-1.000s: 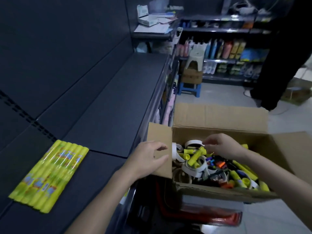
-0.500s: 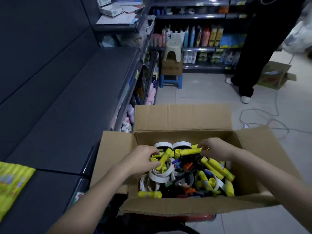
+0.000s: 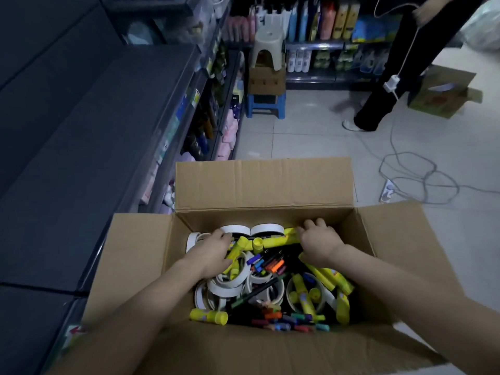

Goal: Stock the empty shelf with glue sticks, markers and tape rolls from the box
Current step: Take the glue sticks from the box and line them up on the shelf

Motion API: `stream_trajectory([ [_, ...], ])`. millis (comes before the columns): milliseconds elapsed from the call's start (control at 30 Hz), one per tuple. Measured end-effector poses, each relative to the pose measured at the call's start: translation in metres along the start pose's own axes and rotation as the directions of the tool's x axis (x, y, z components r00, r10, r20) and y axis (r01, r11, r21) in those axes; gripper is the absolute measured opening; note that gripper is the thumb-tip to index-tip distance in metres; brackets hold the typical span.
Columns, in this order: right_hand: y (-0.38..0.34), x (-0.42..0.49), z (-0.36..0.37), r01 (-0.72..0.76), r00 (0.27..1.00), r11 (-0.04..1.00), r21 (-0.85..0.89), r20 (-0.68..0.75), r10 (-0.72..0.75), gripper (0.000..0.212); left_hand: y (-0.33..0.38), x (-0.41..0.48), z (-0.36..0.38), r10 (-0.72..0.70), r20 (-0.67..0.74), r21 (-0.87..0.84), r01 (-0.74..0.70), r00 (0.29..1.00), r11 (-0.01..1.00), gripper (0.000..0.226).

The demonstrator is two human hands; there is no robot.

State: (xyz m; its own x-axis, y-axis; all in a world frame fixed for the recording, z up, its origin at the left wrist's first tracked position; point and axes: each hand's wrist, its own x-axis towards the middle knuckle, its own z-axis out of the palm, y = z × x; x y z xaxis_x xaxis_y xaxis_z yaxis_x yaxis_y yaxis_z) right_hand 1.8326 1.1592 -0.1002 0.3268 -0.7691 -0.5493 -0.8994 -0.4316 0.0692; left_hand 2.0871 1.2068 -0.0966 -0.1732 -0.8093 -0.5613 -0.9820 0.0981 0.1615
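An open cardboard box (image 3: 262,182) stands in front of me, filled with yellow glue sticks (image 3: 304,296), white tape rolls (image 3: 230,284) and coloured markers (image 3: 270,265). Both my hands are inside it at the far end. My left hand (image 3: 211,253) lies over the tape rolls with its fingers curled round a loose yellow glue stick (image 3: 238,249). My right hand (image 3: 318,244) grips the end of a long yellow pack of glue sticks (image 3: 278,239) lying across the back of the box. The dark empty shelf (image 3: 94,158) runs along my left.
A person in black trousers (image 3: 378,104) stands on the tiled floor at the back right. A grey cable (image 3: 416,180) loops on the floor beside the box. A blue stool (image 3: 266,104) carrying a carton stands ahead, before stocked shelves.
My left hand left the box flap and went into the box onto the glue sticks. My view swung right, so the glue pack on the shelf is out of sight.
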Motion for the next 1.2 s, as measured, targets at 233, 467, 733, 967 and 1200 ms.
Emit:
stream_trajectory([
  [233, -0.009, -0.006, 0.004, -0.147, 0.988, 0.989, 0.028, -0.051, 0.148, 0.037, 0.013, 0.012, 0.015, -0.084, -0.089, 0.163, 0.098, 0.992, 0.982, 0.05],
  [467, -0.001, -0.022, 0.006, -0.086, 0.996, 0.995, -0.042, -0.018, 0.085, 0.033, 0.012, 0.019, 0.043, -0.27, -0.084, 0.028, 0.274, 0.959, 0.961, 0.074],
  [733, -0.006, -0.03, 0.027, 0.025, 0.995, 0.999, -0.026, 0.099, -0.022, 0.027, 0.017, 0.031, 0.043, -0.385, -0.065, -0.1, 0.378, 0.921, 0.921, 0.07],
  [967, -0.009, -0.022, 0.023, -0.005, 0.987, 0.987, 0.16, 0.161, -0.021, 0.026, 0.011, 0.023, 0.037, -0.276, -0.169, -0.02, 0.277, 0.946, 0.961, 0.042],
  [1200, -0.007, -0.016, 0.011, 0.063, 0.988, 0.961, 0.269, 0.122, -0.099, 0.011, -0.001, 0.018, 0.042, -0.2, -0.122, -0.185, 0.176, 0.972, 0.967, 0.051],
])
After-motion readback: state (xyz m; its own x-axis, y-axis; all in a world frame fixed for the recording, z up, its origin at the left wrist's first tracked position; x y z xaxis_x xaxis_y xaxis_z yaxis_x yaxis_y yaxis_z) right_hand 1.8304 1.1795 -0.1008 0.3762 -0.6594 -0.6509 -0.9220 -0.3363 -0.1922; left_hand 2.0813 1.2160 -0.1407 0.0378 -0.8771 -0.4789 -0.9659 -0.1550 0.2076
